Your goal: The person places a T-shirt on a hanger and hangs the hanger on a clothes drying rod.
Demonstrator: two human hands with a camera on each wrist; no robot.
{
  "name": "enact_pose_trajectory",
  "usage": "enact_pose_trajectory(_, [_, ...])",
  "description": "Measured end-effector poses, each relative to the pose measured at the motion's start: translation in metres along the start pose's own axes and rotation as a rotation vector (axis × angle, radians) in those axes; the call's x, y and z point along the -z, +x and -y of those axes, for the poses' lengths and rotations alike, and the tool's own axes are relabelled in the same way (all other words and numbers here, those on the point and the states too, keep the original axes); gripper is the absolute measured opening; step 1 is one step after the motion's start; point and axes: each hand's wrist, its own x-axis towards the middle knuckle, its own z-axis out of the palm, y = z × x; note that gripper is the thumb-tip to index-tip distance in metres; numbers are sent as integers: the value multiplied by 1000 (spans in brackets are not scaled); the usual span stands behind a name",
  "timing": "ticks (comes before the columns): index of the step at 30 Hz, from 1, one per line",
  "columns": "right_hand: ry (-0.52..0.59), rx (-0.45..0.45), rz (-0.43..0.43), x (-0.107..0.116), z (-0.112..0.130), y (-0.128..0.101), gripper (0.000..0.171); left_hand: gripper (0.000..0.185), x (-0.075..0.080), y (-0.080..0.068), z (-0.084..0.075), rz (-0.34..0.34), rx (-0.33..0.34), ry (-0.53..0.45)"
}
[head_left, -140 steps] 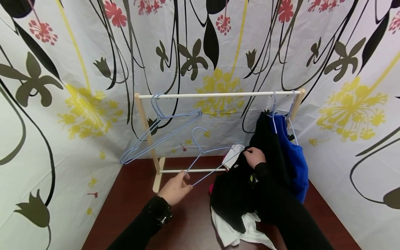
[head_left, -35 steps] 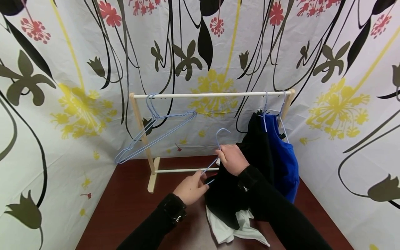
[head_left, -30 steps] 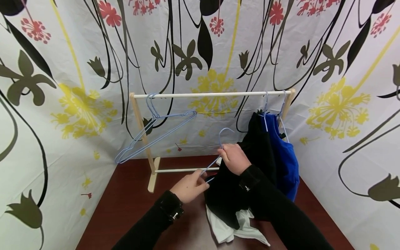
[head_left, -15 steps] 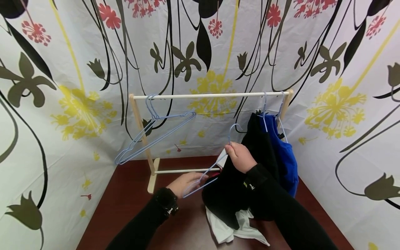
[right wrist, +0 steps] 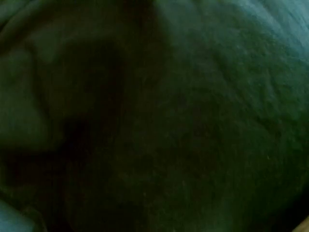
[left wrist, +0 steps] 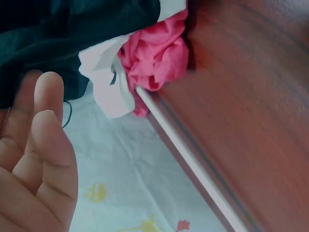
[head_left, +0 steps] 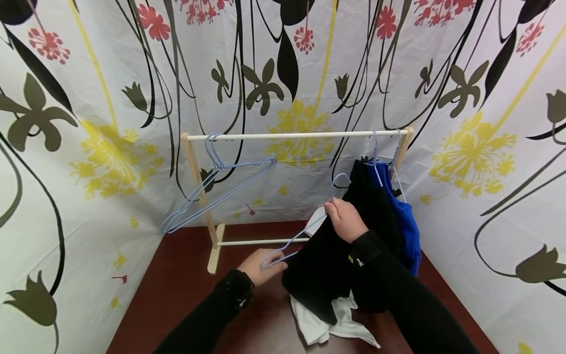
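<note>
In the head view my right hand (head_left: 347, 220) grips a light-blue wire clothes hanger (head_left: 295, 238) just below its hook. The hanger's right side disappears into a black garment (head_left: 316, 275) that drapes from that hand. At the hanger's bare left corner is my left hand (head_left: 262, 267), its fingers loosely extended beside the wire. The left wrist view shows these fingers (left wrist: 53, 140) only slightly bent, with no wire visible between them. Dark cloth (right wrist: 193, 121) fills the right wrist view and hides the right hand's grasp.
A wooden rack (head_left: 283, 136) stands behind, with bare blue hangers (head_left: 221, 187) at left and black and blue garments (head_left: 409, 221) hanging at right. White cloth (head_left: 311, 319) and pink cloth (left wrist: 161, 53) lie on the dark red table (head_left: 152, 295). Patterned curtains surround it.
The right hand has moved from the garment's edge to the hanger's neck, then rightward and slightly up. The hanger's right side has entered the black garment. My left hand has loosened its pinch.
</note>
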Motion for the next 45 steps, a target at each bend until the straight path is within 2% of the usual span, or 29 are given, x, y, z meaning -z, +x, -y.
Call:
enact_pose_trajectory(4, [-16,-6,-9,4,-1,1,26,24,8,-3,-1,-4,94,22])
enact_pose_trajectory(7, [-41,-3,-15,6,-2,2,26,21,11,-7,-1,-5,184,65])
enact_pose_trajectory(10, [-73,0,-34,6,-3,3,26,16,14,-11,-1,-13,230,110])
enact_pose_trajectory(15, [-139,7,-72,8,-6,4,26,16,20,-15,-4,-35,231,180])
enact_pose_trajectory(20, [-179,-7,-77,10,-9,2,27,17,24,-19,-8,-50,202,224])
enact_pose_trajectory(27, [-207,-19,-68,13,-12,2,27,17,32,-22,-16,-108,166,299])
enact_pose_trajectory(33, [-213,-56,-24,14,-14,1,26,15,39,-21,-25,-153,177,358])
enact_pose_trajectory(36, [-210,-64,16,12,-14,-1,28,12,39,-17,-30,-172,214,330])
enact_pose_trajectory(40, [-193,-48,58,5,-11,-3,29,8,36,-9,-37,-223,260,242])
enact_pose_trajectory(45, [-174,-27,59,-4,-6,-5,31,5,25,4,-44,-251,266,182])
